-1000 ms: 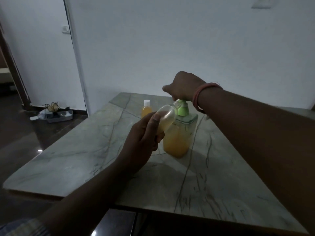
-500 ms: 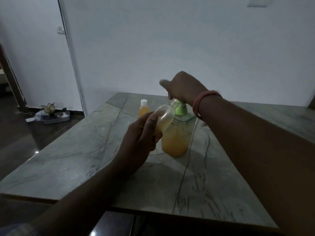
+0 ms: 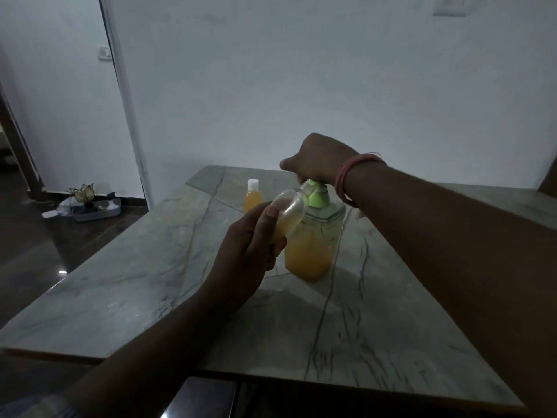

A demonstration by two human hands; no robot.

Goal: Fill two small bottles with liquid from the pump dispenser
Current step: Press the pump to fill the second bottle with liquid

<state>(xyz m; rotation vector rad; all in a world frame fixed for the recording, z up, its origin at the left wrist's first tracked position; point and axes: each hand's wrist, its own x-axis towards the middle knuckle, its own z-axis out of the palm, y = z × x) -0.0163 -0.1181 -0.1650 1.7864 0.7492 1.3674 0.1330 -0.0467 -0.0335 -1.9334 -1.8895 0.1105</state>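
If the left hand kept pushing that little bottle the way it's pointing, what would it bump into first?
Most likely the green pump head of the big dispenser: the small bottle in the left hand tilts toward it, its mouth apparently at the spout.

I am viewing a dim, bluish, grainy scene; the arms are casting soft shadows across the worktop (image 3: 126, 285), and wide-angle distortion is bending the door frame (image 3: 123, 95).

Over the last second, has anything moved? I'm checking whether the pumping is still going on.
Little changed. The right hand stays on the green pump head, its forefinger lifting slightly. The left hand still holds the small bottle tilted at the spout. The capped bottle stayed put.
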